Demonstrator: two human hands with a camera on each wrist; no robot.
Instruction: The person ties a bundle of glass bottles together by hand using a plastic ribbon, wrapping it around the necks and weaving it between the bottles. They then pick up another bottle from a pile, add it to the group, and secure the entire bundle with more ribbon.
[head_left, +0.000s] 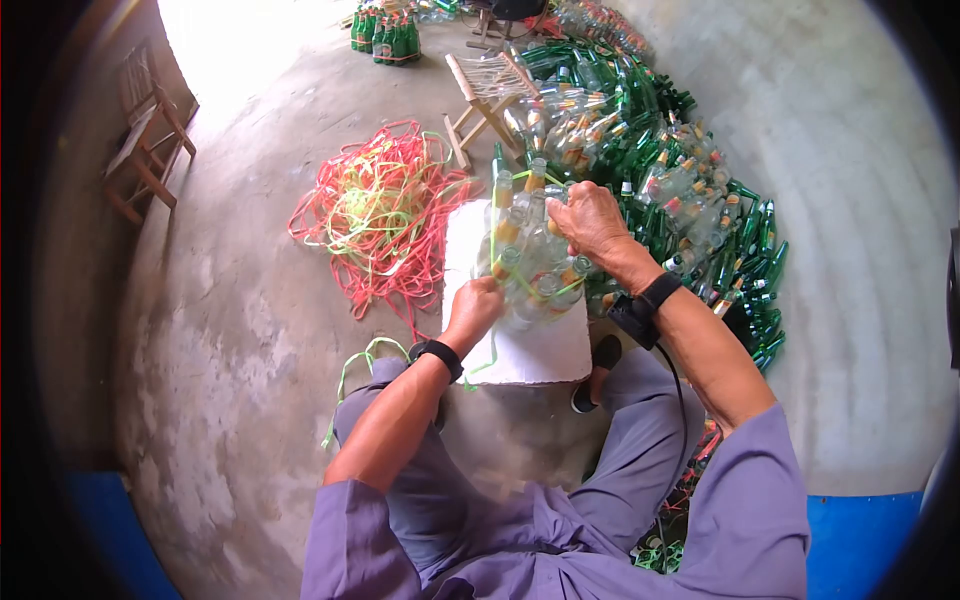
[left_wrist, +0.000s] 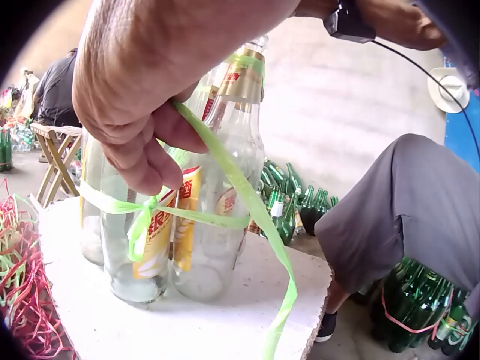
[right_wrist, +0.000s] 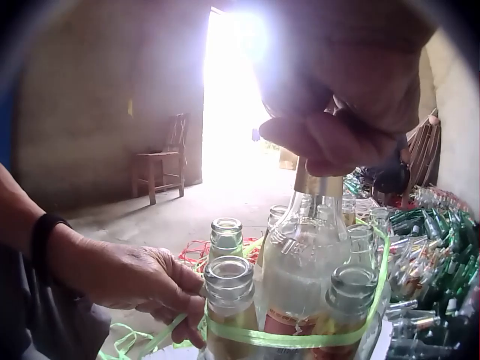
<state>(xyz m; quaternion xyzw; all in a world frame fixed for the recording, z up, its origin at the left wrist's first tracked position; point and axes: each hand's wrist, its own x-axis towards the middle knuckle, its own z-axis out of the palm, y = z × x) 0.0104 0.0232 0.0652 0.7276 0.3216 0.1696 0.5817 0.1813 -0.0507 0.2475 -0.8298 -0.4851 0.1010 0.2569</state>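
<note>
Several clear glass bottles [head_left: 525, 232] stand bunched upright on a white board [head_left: 535, 358], some with yellow labels. A light green plastic strap [right_wrist: 292, 341] runs around the bunch below the necks. Lower down, another green band with a knot [left_wrist: 152, 204] circles it in the left wrist view. My left hand [head_left: 472, 312] is at the near left side of the bunch, pinching a loose green strap [left_wrist: 238, 180] that hangs past the bottles. My right hand [head_left: 597, 222] grips the top of a gold-necked bottle [right_wrist: 300, 251] within the bunch; its fingers cover the mouth.
A tangled heap of red and green straps [head_left: 385, 205] lies on the floor to the left. Many green and clear bottles [head_left: 660, 150] are piled along the right wall. A wooden folding stool [head_left: 490, 100] stands beyond the board, a wooden chair [head_left: 145, 150] far left.
</note>
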